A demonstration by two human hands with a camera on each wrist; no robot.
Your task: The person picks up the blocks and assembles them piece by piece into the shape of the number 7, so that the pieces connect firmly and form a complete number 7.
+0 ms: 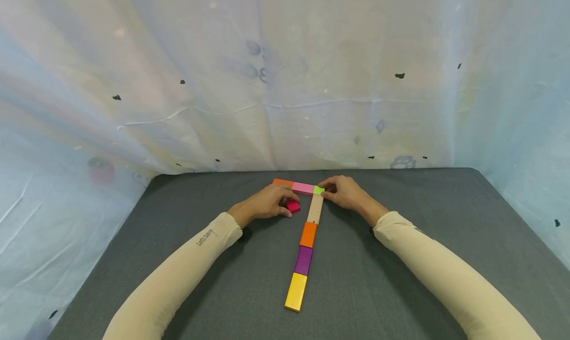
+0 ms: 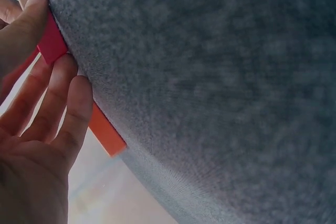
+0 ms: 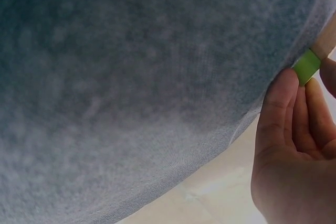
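Note:
My left hand (image 1: pixel 268 202) holds a red block (image 1: pixel 293 206) between thumb and fingers, just in front of the row's far arm. In the left wrist view the thumb lies on one side of that red block (image 2: pixel 52 41), the fingertips at its end. My right hand (image 1: pixel 346 191) pinches a small lime green block (image 1: pixel 318 190) at the corner of the row. Its fingertips touch the green block's edge (image 3: pixel 306 67) in the right wrist view. Left of the green block lie a pink block (image 1: pixel 303 188) and an orange block (image 1: pixel 283 182), partly behind the left hand.
From the corner a line runs toward me: a plain wooden block (image 1: pixel 314 209), an orange block (image 1: pixel 308 234), a purple block (image 1: pixel 304 260) and a yellow block (image 1: pixel 296 292). They lie on a grey cloth-covered table (image 1: pixel 378 290). A pale patterned curtain (image 1: pixel 311 82) hangs behind and at both sides.

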